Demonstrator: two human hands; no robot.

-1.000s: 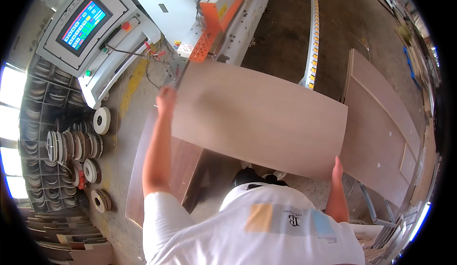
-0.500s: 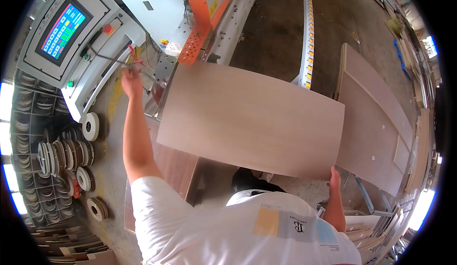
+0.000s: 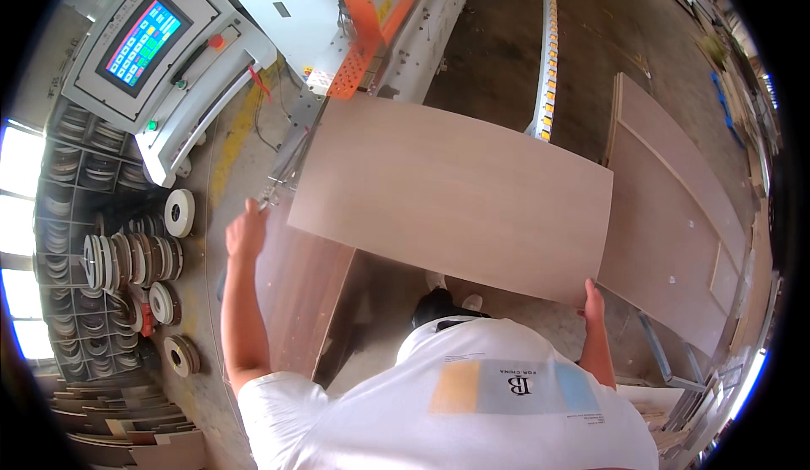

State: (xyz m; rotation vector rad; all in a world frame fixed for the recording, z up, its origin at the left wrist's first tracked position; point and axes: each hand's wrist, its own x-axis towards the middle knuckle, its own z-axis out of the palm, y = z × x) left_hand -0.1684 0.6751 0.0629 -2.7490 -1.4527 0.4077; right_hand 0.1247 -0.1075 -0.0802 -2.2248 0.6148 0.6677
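A large light-brown board (image 3: pixel 447 196) lies flat in front of me, its far left corner beneath an orange perforated guard (image 3: pixel 350 69). My right hand (image 3: pixel 594 301) grips the board's near right corner, with some fingers hidden by the edge. To the left of the board, my left hand (image 3: pixel 245 232) is closed, fingers pinched together. At its fingertips shows a small shiny metallic piece (image 3: pixel 267 195), too blurred to name. A metal plate (image 3: pixel 295 145) runs along the board's left edge. Below my left hand is a reddish-brown panel (image 3: pixel 299 280).
A control console (image 3: pixel 143 44) with a lit screen stands at the far left. Rolls of edge banding (image 3: pixel 135 259) sit on the left. A roller rail (image 3: pixel 547 56) extends beyond the board. More boards (image 3: pixel 666 225) are stacked on the right; a metal frame (image 3: pixel 662 356) stands below them.
My left hand has drawn back from beside the console toward me, down to the board's left corner. My right hand stays on the board's corner. The view has shifted slightly.
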